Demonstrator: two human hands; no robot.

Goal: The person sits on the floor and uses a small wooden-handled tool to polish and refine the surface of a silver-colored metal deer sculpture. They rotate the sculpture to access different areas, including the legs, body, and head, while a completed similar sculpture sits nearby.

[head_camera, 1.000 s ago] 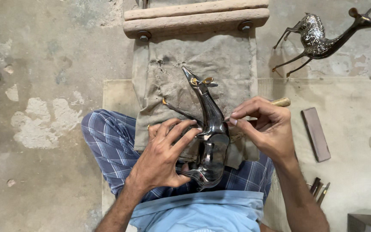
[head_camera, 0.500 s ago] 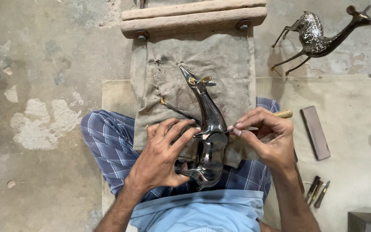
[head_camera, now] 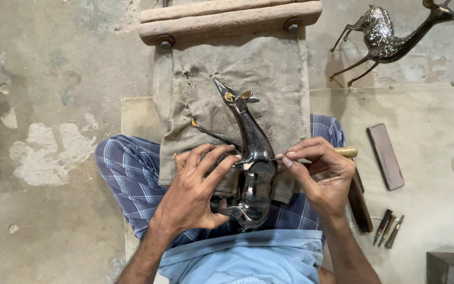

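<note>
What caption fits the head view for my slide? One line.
Left hand steadies a dark metal deer figurine on a cloth-covered lap while the right hand presses a wooden-handled engraving tool against it.

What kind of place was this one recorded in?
Probably a floor-level metal craft workshop: the person sits on bare concrete, working a dark metal deer figure over a cloth-draped wooden block; a finished engraved deer and small hand tools lie alongside.

I see a glossy dark metal deer [head_camera: 253, 173] with brass-bright ears, resting on rough, stained cloth [head_camera: 237, 68]. Beyond it lies a coarse wooden bar [head_camera: 227, 21]; the tool's handle [head_camera: 347, 152] looks like pale wood, on a matt, patchy concrete floor [head_camera: 53, 79].
</note>
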